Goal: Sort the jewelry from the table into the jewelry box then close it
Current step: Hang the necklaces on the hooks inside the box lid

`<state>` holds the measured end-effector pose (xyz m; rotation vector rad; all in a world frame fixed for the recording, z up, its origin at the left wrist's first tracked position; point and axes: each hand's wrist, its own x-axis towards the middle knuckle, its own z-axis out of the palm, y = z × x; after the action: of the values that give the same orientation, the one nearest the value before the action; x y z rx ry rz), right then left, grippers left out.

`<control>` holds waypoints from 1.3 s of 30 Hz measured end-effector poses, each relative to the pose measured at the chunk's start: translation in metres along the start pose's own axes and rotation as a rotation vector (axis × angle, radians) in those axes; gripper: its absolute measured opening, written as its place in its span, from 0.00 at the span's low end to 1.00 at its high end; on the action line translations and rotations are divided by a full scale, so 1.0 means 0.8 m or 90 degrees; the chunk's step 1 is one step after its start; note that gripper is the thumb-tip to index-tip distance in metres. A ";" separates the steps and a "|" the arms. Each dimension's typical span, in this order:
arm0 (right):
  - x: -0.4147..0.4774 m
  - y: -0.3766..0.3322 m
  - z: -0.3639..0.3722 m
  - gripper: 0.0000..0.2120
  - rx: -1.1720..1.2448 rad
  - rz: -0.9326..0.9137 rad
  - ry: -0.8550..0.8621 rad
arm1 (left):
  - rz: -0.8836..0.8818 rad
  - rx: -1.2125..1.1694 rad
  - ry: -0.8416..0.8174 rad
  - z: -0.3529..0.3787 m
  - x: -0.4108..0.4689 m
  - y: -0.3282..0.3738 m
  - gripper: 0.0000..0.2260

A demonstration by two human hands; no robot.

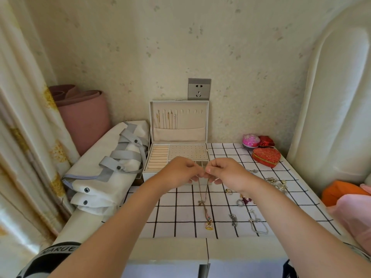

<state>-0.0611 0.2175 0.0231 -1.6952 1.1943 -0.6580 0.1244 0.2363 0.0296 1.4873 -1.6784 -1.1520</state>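
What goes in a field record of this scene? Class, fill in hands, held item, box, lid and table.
hands: left hand and right hand meet before the jewelry box, each pinching the necklace
held item: necklace hangs from both hands, pendant lowest
box: open, lid upright against the wall
lid: thin chains hang inside
table: checked cloth with bracelets and rings right of the necklace
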 end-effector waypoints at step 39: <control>0.053 -0.086 -0.034 0.07 0.199 -0.085 0.093 | 0.059 -0.279 -0.036 -0.140 0.005 0.052 0.08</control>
<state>-0.0381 0.1745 0.0933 -1.4890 1.0218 -1.0109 0.2036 0.2086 0.1150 1.1014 -1.3974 -1.4109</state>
